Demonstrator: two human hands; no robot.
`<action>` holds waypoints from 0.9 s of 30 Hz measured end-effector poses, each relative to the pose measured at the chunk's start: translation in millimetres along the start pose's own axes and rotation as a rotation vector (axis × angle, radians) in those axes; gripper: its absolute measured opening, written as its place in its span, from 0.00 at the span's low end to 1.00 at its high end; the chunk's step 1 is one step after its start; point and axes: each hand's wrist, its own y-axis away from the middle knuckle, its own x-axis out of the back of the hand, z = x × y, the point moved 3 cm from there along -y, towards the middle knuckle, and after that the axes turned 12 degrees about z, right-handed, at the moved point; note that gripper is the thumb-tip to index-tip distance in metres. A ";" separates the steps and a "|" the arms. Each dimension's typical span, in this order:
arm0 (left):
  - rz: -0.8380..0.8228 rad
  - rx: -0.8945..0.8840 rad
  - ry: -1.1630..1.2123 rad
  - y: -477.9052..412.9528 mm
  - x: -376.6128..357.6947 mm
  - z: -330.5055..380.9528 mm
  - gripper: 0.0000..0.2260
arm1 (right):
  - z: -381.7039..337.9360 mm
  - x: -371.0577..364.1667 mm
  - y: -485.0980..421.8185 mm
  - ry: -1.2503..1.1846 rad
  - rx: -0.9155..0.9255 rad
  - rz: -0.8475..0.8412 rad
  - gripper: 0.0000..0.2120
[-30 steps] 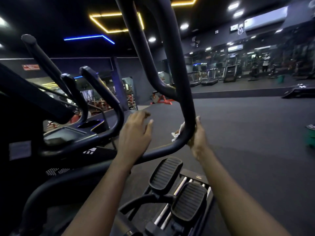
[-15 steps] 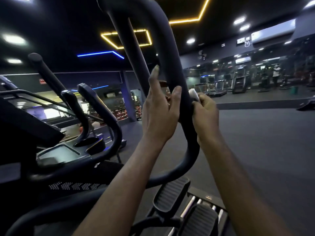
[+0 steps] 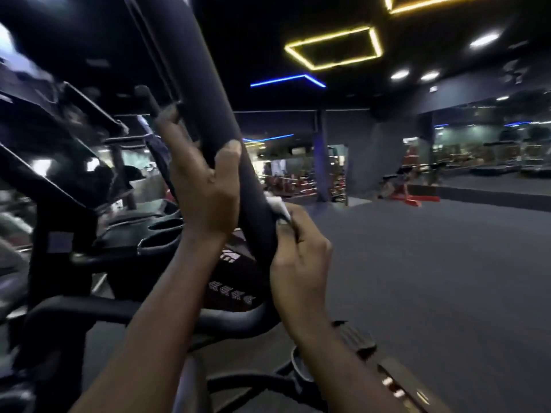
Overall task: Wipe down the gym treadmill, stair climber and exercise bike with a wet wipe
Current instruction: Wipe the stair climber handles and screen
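Head | left hand grips handlebar, right hand wipe | console probably behind

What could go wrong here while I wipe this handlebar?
1. The wet wipe is pinched small in the right hand, so it may slip out or miss the far side of the handlebar.
2. The left hand grips the handlebar just above the wet wipe; that patch may go unwiped.
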 end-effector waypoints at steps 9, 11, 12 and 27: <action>0.026 0.000 -0.157 4.9 -2.2 9.8 0.19 | -12.4 -11.2 -16.8 -0.227 -0.036 -0.161 0.16; 0.031 -0.017 -0.203 5.2 -4.7 15.3 0.20 | -9.3 -11.9 -24.8 -0.273 -0.065 -0.197 0.15; 0.026 -0.027 -0.239 6.4 -5.7 17.9 0.20 | -8.9 -12.8 -30.4 -0.276 -0.068 -0.223 0.15; 0.169 -0.016 -0.739 15.8 -8.3 36.0 0.13 | 47.2 -8.1 -39.8 -0.696 0.026 -0.650 0.24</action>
